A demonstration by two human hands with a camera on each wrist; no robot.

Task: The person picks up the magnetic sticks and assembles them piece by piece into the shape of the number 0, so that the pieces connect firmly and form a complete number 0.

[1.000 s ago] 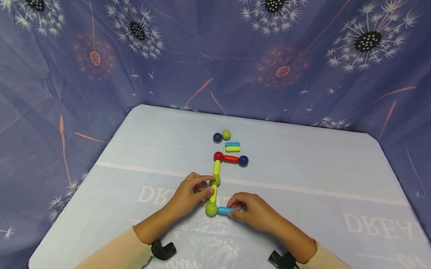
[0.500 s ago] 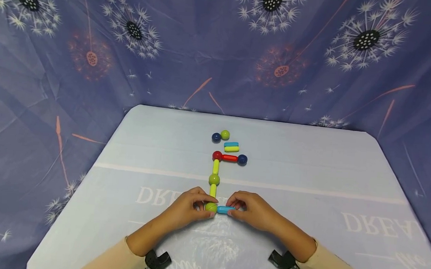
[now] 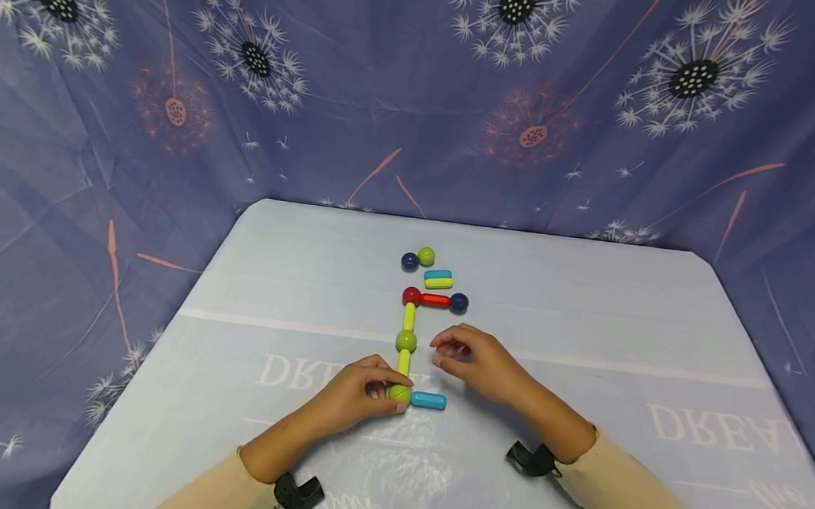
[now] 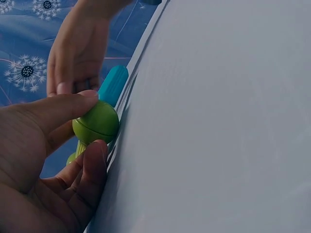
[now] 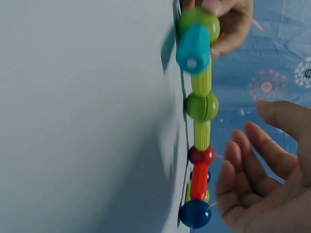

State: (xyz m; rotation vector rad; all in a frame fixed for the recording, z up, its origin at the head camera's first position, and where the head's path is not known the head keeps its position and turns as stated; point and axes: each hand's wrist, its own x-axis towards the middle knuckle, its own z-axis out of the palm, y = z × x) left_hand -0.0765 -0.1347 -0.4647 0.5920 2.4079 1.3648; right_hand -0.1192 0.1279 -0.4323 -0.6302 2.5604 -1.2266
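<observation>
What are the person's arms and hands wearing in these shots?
Both hands are bare: left hand, right hand. Each forearm has a pale cream long sleeve, and a black clip-like mount sits at each wrist. No rings or markings show.

short rod [image 3: 429,400] right of ball [image 3: 399,393], chain [image 3: 407,327] behind

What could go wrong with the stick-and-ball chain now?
The left hand pinches only the near green ball, so a tug might pull the chain's joints apart. The blue stick lies unheld at that ball and could get knocked off. The right hand hovers beside the middle green ball and might bump it.
</observation>
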